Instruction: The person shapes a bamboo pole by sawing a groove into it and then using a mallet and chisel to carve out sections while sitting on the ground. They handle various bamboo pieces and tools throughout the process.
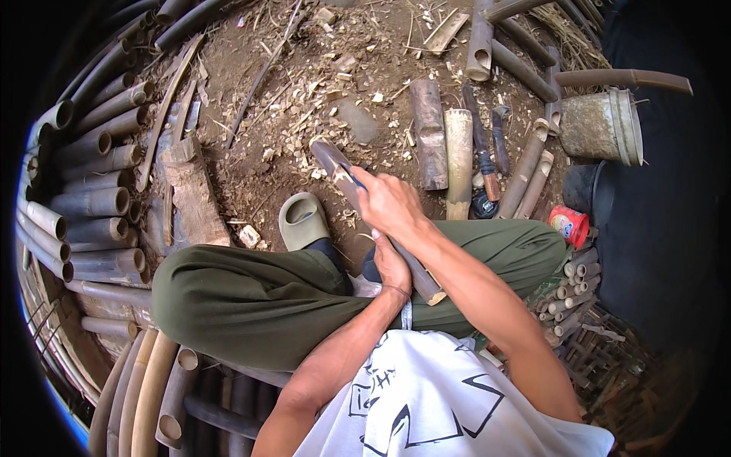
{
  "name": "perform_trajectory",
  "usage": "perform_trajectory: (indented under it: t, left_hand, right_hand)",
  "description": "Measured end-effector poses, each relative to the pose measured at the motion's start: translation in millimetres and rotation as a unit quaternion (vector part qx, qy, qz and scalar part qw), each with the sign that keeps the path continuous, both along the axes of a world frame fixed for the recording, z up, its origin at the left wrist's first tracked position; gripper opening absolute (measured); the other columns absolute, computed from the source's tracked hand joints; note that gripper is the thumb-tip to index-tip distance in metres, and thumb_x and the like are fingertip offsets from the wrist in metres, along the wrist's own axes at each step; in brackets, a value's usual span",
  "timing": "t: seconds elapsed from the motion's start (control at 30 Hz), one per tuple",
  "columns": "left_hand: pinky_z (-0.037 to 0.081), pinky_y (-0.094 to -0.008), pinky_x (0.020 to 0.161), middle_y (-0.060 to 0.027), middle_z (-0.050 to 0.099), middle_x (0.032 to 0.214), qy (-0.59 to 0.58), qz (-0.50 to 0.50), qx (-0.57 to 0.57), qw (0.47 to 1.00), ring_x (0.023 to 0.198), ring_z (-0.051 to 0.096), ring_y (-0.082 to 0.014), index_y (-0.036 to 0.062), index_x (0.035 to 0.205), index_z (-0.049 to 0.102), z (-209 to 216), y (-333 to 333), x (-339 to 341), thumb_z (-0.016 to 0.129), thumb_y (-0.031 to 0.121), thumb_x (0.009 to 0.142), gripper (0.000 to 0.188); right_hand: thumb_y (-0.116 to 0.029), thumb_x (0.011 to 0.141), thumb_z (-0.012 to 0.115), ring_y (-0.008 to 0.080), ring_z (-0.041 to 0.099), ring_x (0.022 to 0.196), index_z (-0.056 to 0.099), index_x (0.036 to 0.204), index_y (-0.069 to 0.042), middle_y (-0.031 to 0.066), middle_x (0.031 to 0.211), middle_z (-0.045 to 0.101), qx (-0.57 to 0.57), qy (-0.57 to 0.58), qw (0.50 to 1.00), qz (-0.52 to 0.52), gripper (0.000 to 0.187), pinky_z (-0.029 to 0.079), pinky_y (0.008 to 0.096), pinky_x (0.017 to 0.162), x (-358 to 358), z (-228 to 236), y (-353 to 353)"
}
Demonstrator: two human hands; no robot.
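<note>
A dark brown bamboo tube (417, 273) slants across my lap, its far end over the dirt and its pale cut end near my right thigh. My left hand (391, 268) is closed around the underside of its middle, close to my body. Farther up the tube, my right hand (390, 202) is closed, with the index finger stretched along the bamboo. A small dark blue piece shows under that finger; the rest is hidden by the hand, so its kind cannot be told. Pale patches mark the tube beside the fingertip.
Ahead lie a split wooden block (429, 137), a pale bamboo piece (458, 156) and a long sheathed blade (480, 137). Bamboo tubes (99, 202) are stacked at left. A bucket (595, 129) and a red tin (568, 225) stand at right. Chips litter the dirt.
</note>
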State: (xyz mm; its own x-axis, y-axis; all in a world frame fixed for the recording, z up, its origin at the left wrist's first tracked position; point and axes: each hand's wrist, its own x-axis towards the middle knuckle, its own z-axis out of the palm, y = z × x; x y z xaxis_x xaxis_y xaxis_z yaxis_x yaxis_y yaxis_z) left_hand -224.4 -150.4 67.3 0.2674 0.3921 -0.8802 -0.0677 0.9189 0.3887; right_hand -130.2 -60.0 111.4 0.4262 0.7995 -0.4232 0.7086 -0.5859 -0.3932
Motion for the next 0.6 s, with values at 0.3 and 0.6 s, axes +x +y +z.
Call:
perform_trajectory:
  t: [0.3,0.6]
  left_hand:
    - [0.057,-0.0398,0.066,-0.0137,0.061,0.081,-0.032,-0.052,0.09,0.994,0.068,0.066,-0.0291,0.0025,0.113,0.052,35.7,21.6,-2.9,0.035,0.062,0.1,0.063]
    - [0.032,-0.0466,0.108,-0.0227,0.042,0.135,0.211,-0.14,0.586,0.77,0.125,0.043,-0.0398,0.0114,0.151,0.033,79.0,110.6,-3.6,0.068,0.009,0.08,0.08]
  right_hand:
    - [-0.027,0.097,0.059,0.0217,0.063,0.11,0.062,0.128,-0.006,0.0172,0.118,0.068,0.119,0.144,0.975,-0.12,0.037,0.045,0.0334,0.099,64.3,87.2,2.7]
    - [-0.045,0.069,0.086,0.0262,0.064,0.108,0.068,0.115,-0.003,0.0141,0.111,0.069,0.2,0.346,0.917,0.008,0.066,0.051,0.0388,0.095,92.4,161.3,60.9]
